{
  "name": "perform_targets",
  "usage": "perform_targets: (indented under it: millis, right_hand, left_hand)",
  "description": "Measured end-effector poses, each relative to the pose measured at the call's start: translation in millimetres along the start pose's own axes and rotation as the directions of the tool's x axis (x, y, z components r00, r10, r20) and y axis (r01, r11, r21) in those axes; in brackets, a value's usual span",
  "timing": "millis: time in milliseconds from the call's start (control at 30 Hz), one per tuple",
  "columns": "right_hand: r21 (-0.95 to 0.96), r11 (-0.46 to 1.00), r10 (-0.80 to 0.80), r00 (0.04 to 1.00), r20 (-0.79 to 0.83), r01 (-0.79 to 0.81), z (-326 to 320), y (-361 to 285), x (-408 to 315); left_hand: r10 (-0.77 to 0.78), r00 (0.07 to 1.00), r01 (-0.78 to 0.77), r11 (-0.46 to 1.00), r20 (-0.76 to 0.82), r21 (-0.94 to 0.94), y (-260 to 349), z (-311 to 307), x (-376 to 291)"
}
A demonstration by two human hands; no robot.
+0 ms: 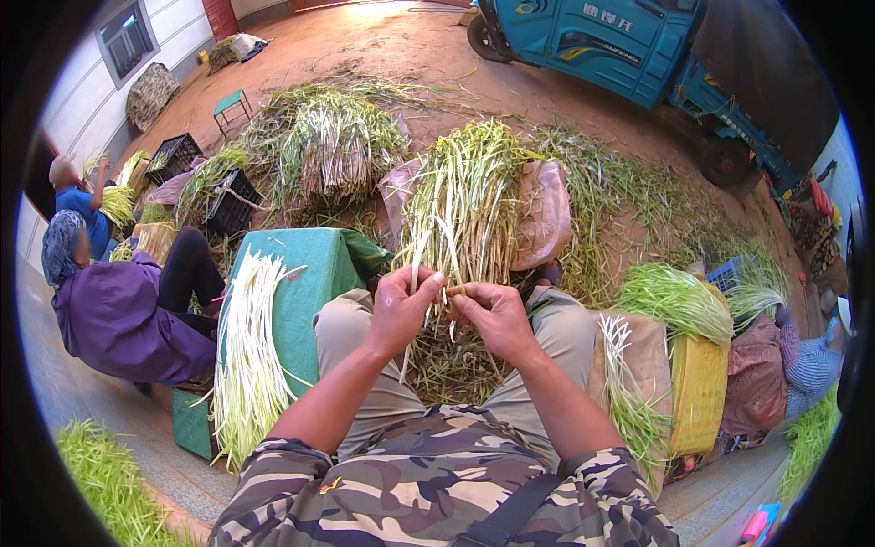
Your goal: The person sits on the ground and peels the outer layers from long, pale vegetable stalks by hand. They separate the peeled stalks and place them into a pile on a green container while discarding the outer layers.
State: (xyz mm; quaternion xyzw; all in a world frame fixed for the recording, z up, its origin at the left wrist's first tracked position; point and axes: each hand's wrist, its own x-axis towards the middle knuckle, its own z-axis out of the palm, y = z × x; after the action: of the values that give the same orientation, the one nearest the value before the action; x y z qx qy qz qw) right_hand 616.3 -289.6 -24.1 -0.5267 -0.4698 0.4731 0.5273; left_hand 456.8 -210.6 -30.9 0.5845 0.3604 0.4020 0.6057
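Both hands meet above the ground between my knees. My left hand (pixel 405 308) pinches a long pale stalk (pixel 418 256) between thumb and fingers; its lower end hangs below the hand. Close beside it, my right hand (pixel 493 316) grips a yellowish leaf sheath (pixel 460 290) with thumb and forefinger. Just beyond my fingers stands a large heap of leafy stalks (pixel 472 184), green to yellow, against a pink plastic sheet (pixel 543 212). To my left, cleaned whitish stalks (pixel 249 342) lie in a bundle over a green cloth-covered box (pixel 301 273).
A few stalks (pixel 618 362) lie on a brown sack (pixel 646 342) at my right, beside a yellow bundle (pixel 701 383) topped with greens. People sit at left (pixel 123 314) and right (pixel 810 362). Another stalk heap (pixel 342 147), black crates (pixel 236 202) and a blue cargo tricycle (pixel 595 44) stand ahead.
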Motion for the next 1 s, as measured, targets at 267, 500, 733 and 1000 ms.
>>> perform_targets:
  millis: [267, 500, 733, 1000]
  right_hand:
    - [0.022, 1.0, -0.01, 1.0, -0.026, 0.011, 3, -4, -6]
    - [-0.442, 0.873, -0.21, 0.977, 0.044, 0.207, 13, -3, -11]
    - [-0.548, 0.813, -0.154, 0.98, 0.123, 0.197, 17, -2, -15]
    - [-0.223, 0.963, -0.166, 0.985, -0.038, 0.154, 15, -18, 6]
  left_hand:
    - [-0.238, 0.97, 0.192, 0.87, -0.046, -0.454, 2, -8, -15]
    - [-0.215, 0.974, 0.169, 0.898, -0.07, -0.407, 18, -15, -1]
    - [-0.171, 0.983, 0.133, 0.911, -0.064, -0.39, 19, -16, -3]
    - [-0.084, 0.996, 0.079, 0.958, -0.006, -0.274, 16, -16, -8]
